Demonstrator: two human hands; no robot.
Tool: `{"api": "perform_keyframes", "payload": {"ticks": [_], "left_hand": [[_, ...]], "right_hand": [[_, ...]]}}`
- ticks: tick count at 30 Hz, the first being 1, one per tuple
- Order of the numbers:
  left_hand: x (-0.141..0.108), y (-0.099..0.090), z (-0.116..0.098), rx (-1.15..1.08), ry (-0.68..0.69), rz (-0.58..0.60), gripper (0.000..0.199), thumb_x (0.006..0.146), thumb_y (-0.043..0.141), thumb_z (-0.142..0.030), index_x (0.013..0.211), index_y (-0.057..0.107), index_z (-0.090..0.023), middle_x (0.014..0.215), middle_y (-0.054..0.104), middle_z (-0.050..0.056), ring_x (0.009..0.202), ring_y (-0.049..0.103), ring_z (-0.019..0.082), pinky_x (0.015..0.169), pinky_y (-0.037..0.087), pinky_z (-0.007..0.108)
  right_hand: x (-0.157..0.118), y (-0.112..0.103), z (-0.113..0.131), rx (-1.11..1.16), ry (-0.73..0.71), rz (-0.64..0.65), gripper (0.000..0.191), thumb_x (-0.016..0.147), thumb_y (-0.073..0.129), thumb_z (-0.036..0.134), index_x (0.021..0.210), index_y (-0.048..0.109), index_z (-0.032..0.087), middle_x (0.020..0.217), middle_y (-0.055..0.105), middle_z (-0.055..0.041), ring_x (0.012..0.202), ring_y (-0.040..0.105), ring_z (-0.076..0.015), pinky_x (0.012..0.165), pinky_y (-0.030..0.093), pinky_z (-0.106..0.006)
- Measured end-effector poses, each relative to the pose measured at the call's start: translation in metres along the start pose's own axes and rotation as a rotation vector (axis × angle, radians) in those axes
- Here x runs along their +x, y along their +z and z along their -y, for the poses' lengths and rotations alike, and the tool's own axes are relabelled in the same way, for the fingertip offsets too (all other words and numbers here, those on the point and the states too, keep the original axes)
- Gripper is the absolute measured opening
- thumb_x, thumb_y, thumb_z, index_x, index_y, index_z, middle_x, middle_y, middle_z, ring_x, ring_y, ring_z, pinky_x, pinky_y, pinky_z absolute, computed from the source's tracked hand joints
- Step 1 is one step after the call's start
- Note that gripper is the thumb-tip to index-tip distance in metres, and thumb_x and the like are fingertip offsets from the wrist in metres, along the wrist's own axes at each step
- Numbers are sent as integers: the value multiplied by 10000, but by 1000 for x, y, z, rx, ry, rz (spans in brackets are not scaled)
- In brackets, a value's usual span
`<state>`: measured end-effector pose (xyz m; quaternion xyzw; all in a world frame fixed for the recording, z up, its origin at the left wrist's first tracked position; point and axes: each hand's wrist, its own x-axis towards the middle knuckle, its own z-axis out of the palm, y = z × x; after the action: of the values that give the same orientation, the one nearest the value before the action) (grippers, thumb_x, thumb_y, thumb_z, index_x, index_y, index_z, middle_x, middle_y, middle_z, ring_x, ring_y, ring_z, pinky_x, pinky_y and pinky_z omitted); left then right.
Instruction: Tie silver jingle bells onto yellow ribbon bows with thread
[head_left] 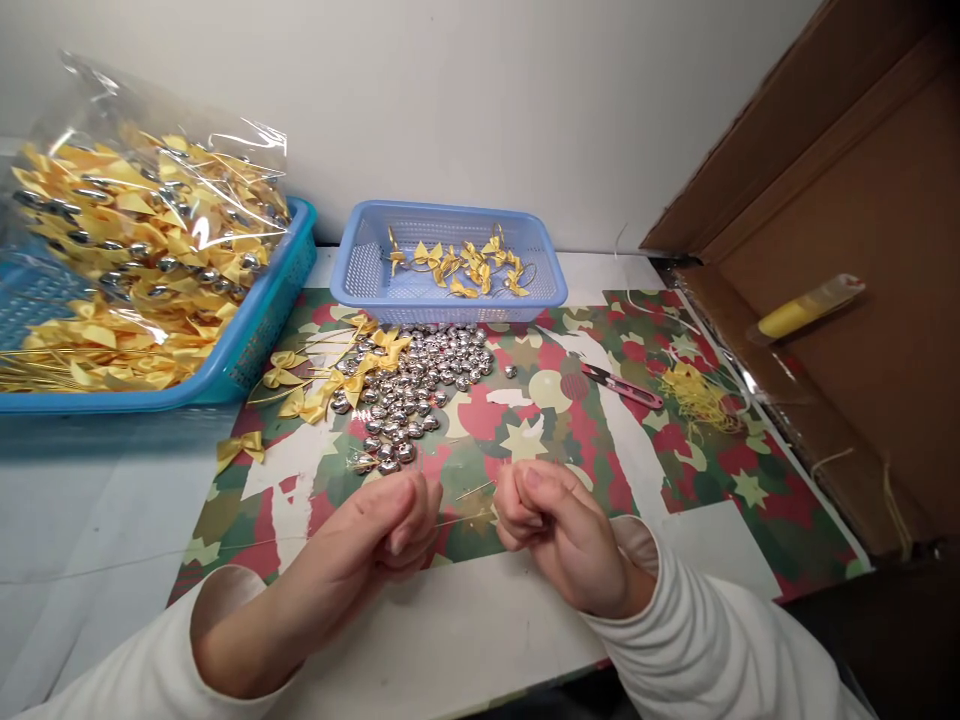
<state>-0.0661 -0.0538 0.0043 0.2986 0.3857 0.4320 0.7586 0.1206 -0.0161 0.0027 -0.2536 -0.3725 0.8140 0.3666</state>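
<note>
My left hand (390, 525) and my right hand (551, 520) are both closed, low over the patterned sheet, with a narrow gap between them. A thin, light-coloured thread (466, 518) runs taut across that gap from one fist to the other. Its far part trails from the left hand out over the table to the left edge of the view. My curled fingers hide the thread's ends. Just beyond my left hand lies a heap of shiny silver jingle bells (420, 385), with several yellow ribbon bows (341, 385) along its left side.
A blue basket (450, 312) behind the bells contains bows on loops. At left, a larger blue basket (255, 340) carries a clear bag (150, 200) of bows with bells. Pink thread snips (622, 385) and yellow thread scraps (697, 395) lie right, beside a cardboard wall (825, 200).
</note>
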Motion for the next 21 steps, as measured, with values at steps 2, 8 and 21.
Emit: {"api": "perform_keyframes", "payload": {"ticks": [2, 8, 21], "left_hand": [[2, -1, 4, 119, -50, -28, 498, 846, 551, -598, 581, 467, -185, 546, 309, -47, 483, 237, 94, 458, 208, 251], [1, 2, 5, 494, -46, -123, 298, 888, 541, -485, 937, 660, -216, 663, 527, 0, 583, 423, 141, 516, 328, 244], [-4, 5, -1, 799, 115, 104, 406, 937, 415, -400, 598, 325, -196, 575, 321, -28, 532, 320, 120, 494, 260, 243]], "right_hand": [[-2, 0, -1, -48, -32, 13, 428, 918, 493, 414, 580, 363, 186, 571, 236, 61, 492, 202, -73, 479, 165, -262], [-8, 0, -1, -234, -99, 21, 400, 953, 443, 385, 610, 409, 183, 595, 320, 37, 532, 281, -94, 537, 226, -282], [-6, 0, -6, -173, -35, 0, 406, 934, 457, 374, 582, 372, 191, 559, 280, 47, 511, 257, -90, 498, 199, -274]]}}
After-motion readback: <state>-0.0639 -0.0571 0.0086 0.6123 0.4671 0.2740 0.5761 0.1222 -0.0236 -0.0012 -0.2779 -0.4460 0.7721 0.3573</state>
